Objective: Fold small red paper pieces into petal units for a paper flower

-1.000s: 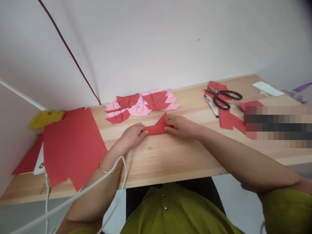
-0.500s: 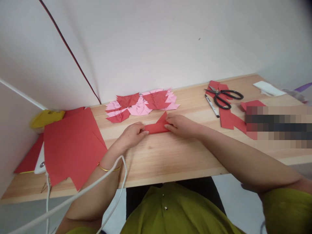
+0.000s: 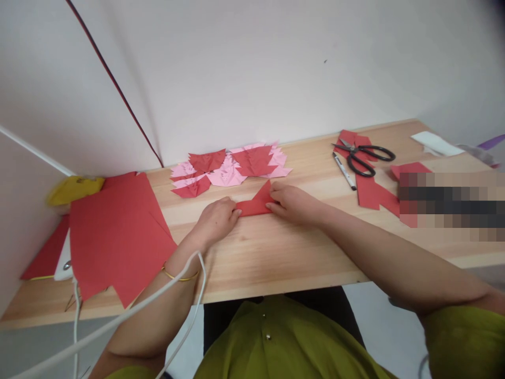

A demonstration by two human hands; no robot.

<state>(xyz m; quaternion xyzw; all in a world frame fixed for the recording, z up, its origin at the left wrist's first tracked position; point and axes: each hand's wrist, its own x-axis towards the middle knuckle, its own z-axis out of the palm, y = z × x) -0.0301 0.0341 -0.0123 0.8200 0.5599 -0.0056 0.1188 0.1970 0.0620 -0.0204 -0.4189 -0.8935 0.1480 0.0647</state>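
Note:
Between my hands, on the wooden table [image 3: 276, 258], lies a folded strip of red paper [image 3: 254, 207] with a pointed flap standing up at its right side. My left hand [image 3: 218, 220] is closed on the strip's left end, thumb along its edge. At the right end my right hand [image 3: 292, 204] pinches the paper beside the flap, fingers bent and thumb at the front. Just behind the strip sit cut red paper pieces [image 3: 254, 159] and pink paper pieces [image 3: 226, 175] with jagged edges, partly overlapping.
Large red sheets [image 3: 118, 237] lie at the left by a yellow item [image 3: 74, 190]. Black-handled scissors [image 3: 363, 158] and a marker [image 3: 344, 171] rest at the right near red scraps [image 3: 369, 192]. A white cable [image 3: 130, 315] crosses in front of my left arm.
My left hand has shifted very slightly along the strip's left end, its fingers now flatter over it. The right hand keeps its pinch, and the paper's fold looks the same.

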